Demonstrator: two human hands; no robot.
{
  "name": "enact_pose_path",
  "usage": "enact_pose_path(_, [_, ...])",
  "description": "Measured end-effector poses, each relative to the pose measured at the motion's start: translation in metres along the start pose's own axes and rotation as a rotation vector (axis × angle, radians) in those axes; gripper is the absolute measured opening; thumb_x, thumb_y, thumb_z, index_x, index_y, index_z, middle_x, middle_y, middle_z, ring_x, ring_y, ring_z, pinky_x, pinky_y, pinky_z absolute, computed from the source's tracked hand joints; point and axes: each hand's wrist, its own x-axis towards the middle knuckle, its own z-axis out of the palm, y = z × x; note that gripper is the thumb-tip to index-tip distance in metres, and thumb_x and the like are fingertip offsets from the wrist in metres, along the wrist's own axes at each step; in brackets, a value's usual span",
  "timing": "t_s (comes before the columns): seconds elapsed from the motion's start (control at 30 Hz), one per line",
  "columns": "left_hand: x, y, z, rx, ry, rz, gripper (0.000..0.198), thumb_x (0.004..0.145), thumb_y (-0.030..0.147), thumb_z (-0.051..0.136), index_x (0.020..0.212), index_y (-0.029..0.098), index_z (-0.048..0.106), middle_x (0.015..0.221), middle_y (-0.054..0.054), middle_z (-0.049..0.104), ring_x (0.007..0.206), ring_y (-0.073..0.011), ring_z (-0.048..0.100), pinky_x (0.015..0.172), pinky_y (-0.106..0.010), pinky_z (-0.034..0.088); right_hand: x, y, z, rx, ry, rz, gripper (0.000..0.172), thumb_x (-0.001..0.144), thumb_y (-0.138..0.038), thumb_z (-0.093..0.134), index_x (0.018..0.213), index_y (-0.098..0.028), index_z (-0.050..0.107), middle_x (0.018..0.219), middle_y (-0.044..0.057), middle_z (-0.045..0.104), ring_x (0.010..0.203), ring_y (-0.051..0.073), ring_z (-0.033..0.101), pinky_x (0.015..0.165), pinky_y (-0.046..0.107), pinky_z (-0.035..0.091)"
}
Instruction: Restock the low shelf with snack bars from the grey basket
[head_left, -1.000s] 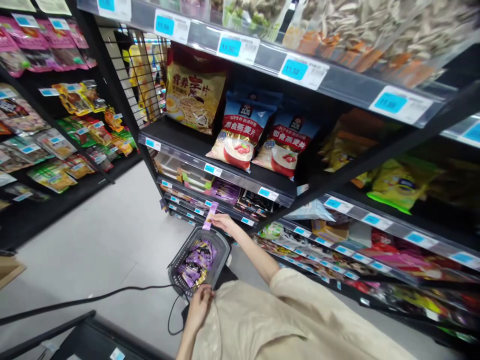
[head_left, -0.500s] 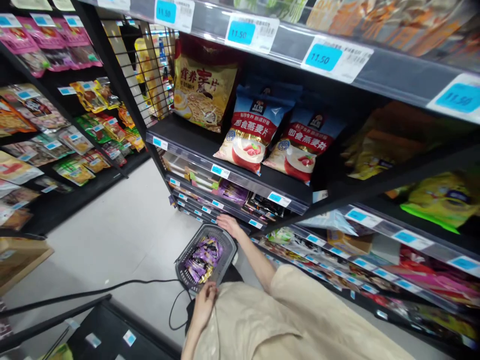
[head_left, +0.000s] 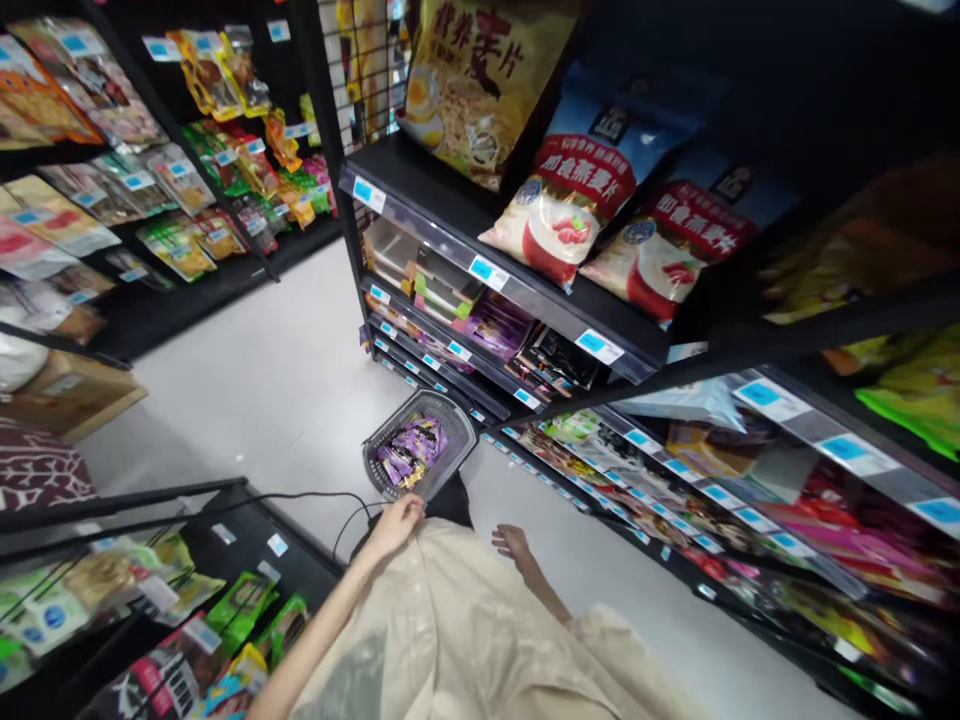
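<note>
A grey plastic shopping basket point(head_left: 459, 450) hangs in front of my body, with several purple-wrapped packets point(head_left: 412, 448) inside. My left hand point(head_left: 399, 518) is closed at the basket's near rim, its fingers curled there; the exact grip is partly hidden. Off to the right of the basket, my right hand point(head_left: 511, 541) hangs over the floor beside my beige shirt point(head_left: 457, 620). Its fingers are stretched out and hold nothing.
Ahead stands a black shelf point(head_left: 442, 200) with a gold cereal bag point(head_left: 480, 90) and red-and-blue oatmeal bags point(head_left: 570, 190). Snack racks point(head_left: 202, 170) line the left. A cardboard box point(head_left: 82, 390) is on the left, and a low black rack point(head_left: 255, 550) is at the lower left.
My right hand has left the basket's far right side and dropped back to the right of my body. My left hand stays at the near rim. The view has shifted downward.
</note>
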Motion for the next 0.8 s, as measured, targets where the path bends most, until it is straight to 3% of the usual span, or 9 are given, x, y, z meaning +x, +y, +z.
enact_pose_path(0.07, [-0.003, -0.01, 0.001, 0.005, -0.027, -0.02, 0.034, 0.086, 0.035, 0.047, 0.108, 0.017, 0.066, 0.094, -0.008, 0.078, 0.086, -0.0217, 0.072, 0.084, -0.031, 0.051, 0.0, 0.008, 0.017, 0.008, -0.025, 0.004, 0.015, 0.078, -0.034, 0.063, 0.082, -0.019, 0.061, 0.096, 0.012, 0.074, 0.084, 0.023, 0.075, 0.071, 0.032, 0.056])
enact_pose_path(0.17, [-0.005, -0.02, 0.005, 0.005, -0.056, -0.02, 0.03, 0.085, 0.031, 0.048, 0.103, 0.018, 0.067, 0.089, -0.006, 0.078, 0.08, -0.0196, 0.071, 0.079, -0.028, 0.05, 0.003, 0.008, 0.051, -0.035, -0.064, -0.005, 0.012, 0.076, -0.03, 0.065, 0.077, -0.019, 0.063, 0.085, 0.009, 0.073, 0.078, 0.023, 0.073, 0.066, 0.031, 0.054])
enact_pose_path(0.27, [-0.005, -0.025, 0.012, 0.001, -0.068, -0.013, 0.029, 0.086, 0.028, 0.046, 0.103, 0.017, 0.067, 0.087, -0.005, 0.077, 0.077, -0.0184, 0.069, 0.076, -0.027, 0.049, 0.01, -0.004, 0.083, -0.087, -0.116, -0.05, 0.008, 0.074, -0.022, 0.07, 0.07, -0.018, 0.064, 0.074, 0.004, 0.07, 0.077, 0.022, 0.07, 0.064, 0.028, 0.052])
enact_pose_path(0.4, [-0.003, -0.029, 0.024, 0.007, -0.063, -0.042, 0.03, 0.088, 0.021, 0.045, 0.105, 0.017, 0.069, 0.089, -0.005, 0.076, 0.078, -0.0177, 0.069, 0.076, -0.025, 0.048, 0.023, -0.031, 0.116, -0.079, -0.224, -0.125, 0.01, 0.079, -0.022, 0.07, 0.087, -0.017, 0.069, 0.083, 0.003, 0.073, 0.071, 0.016, 0.068, 0.059, 0.022, 0.05])
enact_pose_path(0.57, [0.0, -0.034, 0.039, 0.02, -0.058, -0.095, 0.031, 0.087, 0.015, 0.046, 0.106, 0.014, 0.071, 0.091, -0.005, 0.076, 0.082, -0.0176, 0.068, 0.079, -0.025, 0.045, 0.042, -0.058, 0.135, -0.076, -0.289, -0.185, 0.022, 0.084, -0.025, 0.064, 0.103, -0.016, 0.069, 0.097, 0.005, 0.075, 0.069, 0.011, 0.068, 0.056, 0.017, 0.048])
enact_pose_path(0.8, [0.012, -0.059, 0.052, 0.015, -0.045, -0.233, 0.03, 0.085, 0.01, 0.05, 0.107, 0.014, 0.07, 0.099, -0.008, 0.077, 0.091, -0.0182, 0.07, 0.085, -0.024, 0.046, 0.063, -0.067, 0.144, -0.202, -0.276, -0.202, 0.019, 0.077, -0.023, 0.066, 0.094, -0.015, 0.07, 0.082, 0.004, 0.073, 0.06, 0.012, 0.065, 0.056, 0.02, 0.049])
